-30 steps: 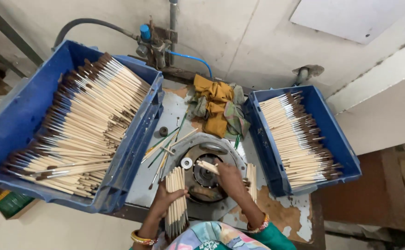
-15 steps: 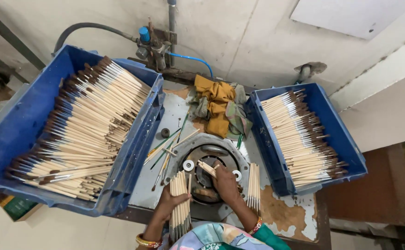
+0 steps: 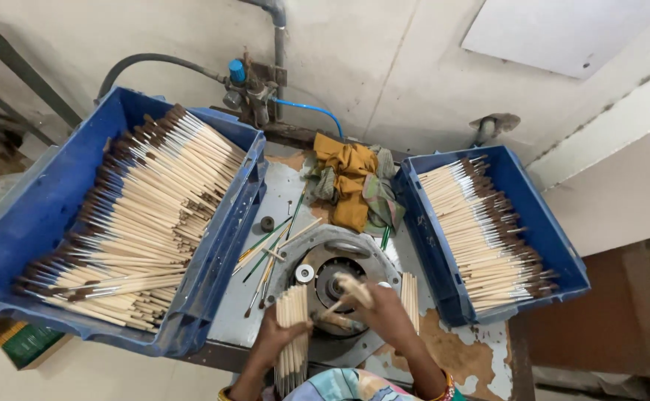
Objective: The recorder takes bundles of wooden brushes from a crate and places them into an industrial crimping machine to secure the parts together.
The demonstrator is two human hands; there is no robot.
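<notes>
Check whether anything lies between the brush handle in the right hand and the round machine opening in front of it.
Nothing visible does. The right hand holds one brush handle right over the round machine opening, with no object between them. The left hand grips a bundle of handles off to the side.

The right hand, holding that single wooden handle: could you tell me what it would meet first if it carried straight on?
Probably the round opening of the grey machine: the right hand points its handle there, though depth is unclear.

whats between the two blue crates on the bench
In the head view, between left crate and right crate: crumpled yellow cloth, loose brushes, round machine.
</notes>
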